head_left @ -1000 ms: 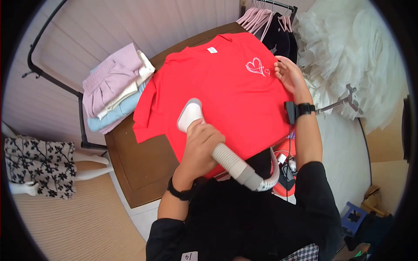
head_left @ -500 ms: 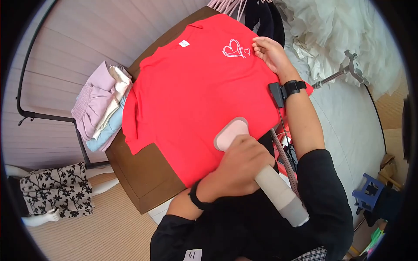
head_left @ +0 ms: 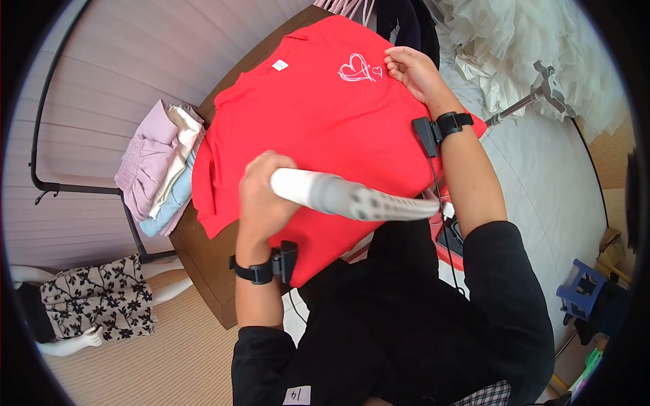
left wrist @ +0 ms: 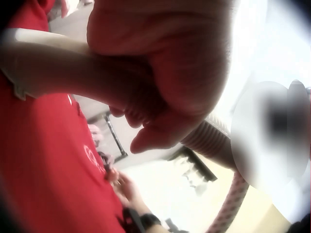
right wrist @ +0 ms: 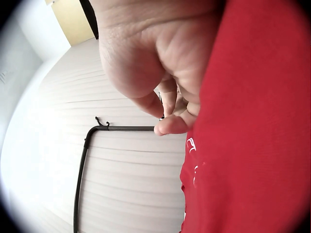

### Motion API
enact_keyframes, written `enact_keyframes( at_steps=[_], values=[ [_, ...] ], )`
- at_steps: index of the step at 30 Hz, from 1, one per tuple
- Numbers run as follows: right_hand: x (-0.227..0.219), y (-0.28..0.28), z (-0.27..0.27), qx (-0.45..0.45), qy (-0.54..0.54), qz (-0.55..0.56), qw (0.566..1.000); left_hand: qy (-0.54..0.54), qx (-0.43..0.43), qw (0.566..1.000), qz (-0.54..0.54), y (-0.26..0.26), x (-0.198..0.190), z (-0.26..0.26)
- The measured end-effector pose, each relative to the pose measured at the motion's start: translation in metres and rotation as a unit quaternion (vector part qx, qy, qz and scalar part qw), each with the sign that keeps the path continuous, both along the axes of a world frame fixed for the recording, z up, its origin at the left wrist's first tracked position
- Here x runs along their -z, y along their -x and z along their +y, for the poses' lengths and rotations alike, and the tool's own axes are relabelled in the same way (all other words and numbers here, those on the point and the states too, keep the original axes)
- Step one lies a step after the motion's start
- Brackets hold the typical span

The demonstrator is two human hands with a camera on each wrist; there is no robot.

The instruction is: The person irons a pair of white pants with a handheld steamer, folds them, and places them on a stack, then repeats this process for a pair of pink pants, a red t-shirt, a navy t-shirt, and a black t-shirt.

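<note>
Red fabric shirt with white heart prints (head_left: 305,122) lies across a brown wooden table (head_left: 206,267), likely soft, light, best held by its edges; my left hand (head_left: 261,199) wraps a white plastic steamer (head_left: 294,186), my right hand (head_left: 416,76) curls loosely at the cloth, grip unclear.

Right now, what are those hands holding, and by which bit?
The left hand grips the long white-and-grey plastic steamer-like tool around its ribbed handle. Whether the right hand pinches the red cloth shirt cannot be told.
</note>
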State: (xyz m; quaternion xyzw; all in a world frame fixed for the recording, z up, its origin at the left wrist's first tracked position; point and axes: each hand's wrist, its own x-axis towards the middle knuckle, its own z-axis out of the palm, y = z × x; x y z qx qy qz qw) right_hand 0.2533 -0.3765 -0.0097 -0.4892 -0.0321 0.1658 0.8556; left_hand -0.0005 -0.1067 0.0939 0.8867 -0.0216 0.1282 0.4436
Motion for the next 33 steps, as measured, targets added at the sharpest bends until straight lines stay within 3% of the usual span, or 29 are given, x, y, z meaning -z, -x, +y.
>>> enact_keyframes(
  at_steps=[2,6,11,16,19,24,26,33],
  values=[
    [0.0,0.001,0.0,-0.001,-0.003,-0.002,1.0,-0.084,0.097,0.986,-0.11,-0.004,-0.002,-0.024],
    [-0.001,0.002,0.0,0.005,-0.01,-0.006,1.0,-0.038,0.198,0.976,-0.083,-0.009,-0.006,-0.073],
    [-0.002,0.002,0.001,0.002,-0.012,-0.01,1.0,-0.033,0.222,0.971,-0.083,-0.025,-0.006,-0.081],
    [-0.001,0.002,-0.001,0.0,-0.01,-0.008,1.0,-0.043,0.135,0.984,-0.11,-0.043,-0.001,-0.02],
    [-0.001,0.001,0.001,0.002,-0.012,-0.008,1.0,0.085,0.017,0.996,0.012,-0.042,0.003,0.019],
    [0.0,0.001,0.0,0.001,-0.009,-0.008,1.0,0.093,-0.001,0.996,0.009,-0.032,0.004,0.019],
    [0.001,0.001,0.0,-0.001,-0.007,-0.006,1.0,-0.005,0.093,0.994,-0.047,-0.029,0.001,0.001],
    [-0.001,0.002,-0.001,0.005,-0.002,-0.007,1.0,-0.032,0.246,0.966,-0.072,-0.014,-0.011,-0.058]
  ],
)
